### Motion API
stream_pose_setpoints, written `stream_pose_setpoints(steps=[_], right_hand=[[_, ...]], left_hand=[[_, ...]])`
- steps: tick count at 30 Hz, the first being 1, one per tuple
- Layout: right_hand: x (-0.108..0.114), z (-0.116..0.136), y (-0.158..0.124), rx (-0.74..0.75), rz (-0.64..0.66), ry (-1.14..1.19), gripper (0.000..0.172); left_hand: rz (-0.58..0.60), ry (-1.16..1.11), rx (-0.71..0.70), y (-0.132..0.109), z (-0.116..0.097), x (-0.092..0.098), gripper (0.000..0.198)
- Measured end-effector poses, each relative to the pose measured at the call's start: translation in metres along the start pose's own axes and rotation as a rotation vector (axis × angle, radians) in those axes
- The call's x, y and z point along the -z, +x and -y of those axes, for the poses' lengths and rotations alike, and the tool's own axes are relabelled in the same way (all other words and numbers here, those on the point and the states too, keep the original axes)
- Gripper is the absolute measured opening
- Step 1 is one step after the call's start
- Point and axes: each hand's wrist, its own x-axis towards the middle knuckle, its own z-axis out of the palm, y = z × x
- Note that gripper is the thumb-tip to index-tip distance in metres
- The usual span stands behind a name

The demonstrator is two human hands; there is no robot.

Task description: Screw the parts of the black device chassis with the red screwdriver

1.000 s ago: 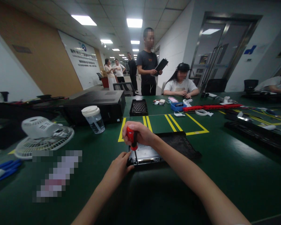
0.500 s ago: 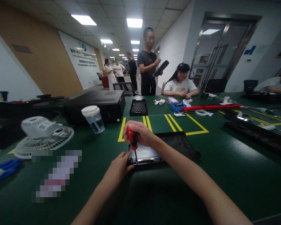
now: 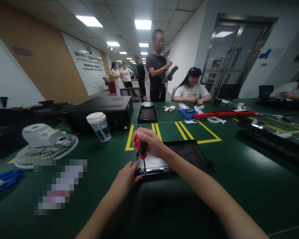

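Open black rectangular plastic casing with a silvery metal plate in its left part (image 3: pixel 189 151) is laid flat on the dark green tabletop (image 3: pixel 241 189), just in front of the yellow tape outline (image 3: pixel 209 141). Its near left corner is being worked with a slim-shafted screwdriver with a red and black handle (image 3: pixel 142 154), whose grip is enclosed by the right hand (image 3: pixel 149 141). The corner is touched by the thumb and fingers of the left hand (image 3: pixel 127 174); whether it is pinched or only steadied cannot be told. Little has just been changed at the hands: the handle has been swung slightly rightward, while the tip is kept at the same corner, so the same spot is judged to be still worked. Compared with the earliest frame, the casing and left hand are left practically unmoved. Behind, the dark clipboard (image 3: pixel 169 75) was held in both hands by the standing co-worker in a dark T-shirt (image 3: pixel 156 75); now one hand is raised above it, and its face is turned paler to view.
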Motion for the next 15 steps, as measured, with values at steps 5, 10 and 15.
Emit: stream_pose_setpoints(steps=[5,10,15], right_hand=[[-0.0044,-0.0023,0.0001,0.022,-0.021,-0.039,0.019],[-0.0077,-0.0042,-0.0004,0.034,-0.061,-0.073,0.018],[-0.0095,-0.0035,-0.0007,0.03,-0.079,-0.103,0.02]], left_hand=[[-0.012,-0.015,-0.021,-0.0008,0.0009,0.0004,0.054],[-0.019,-0.017,-0.023,-0.0015,0.0019,0.0003,0.054],[-0.023,-0.026,-0.023,-0.0011,0.0037,-0.002,0.054]])
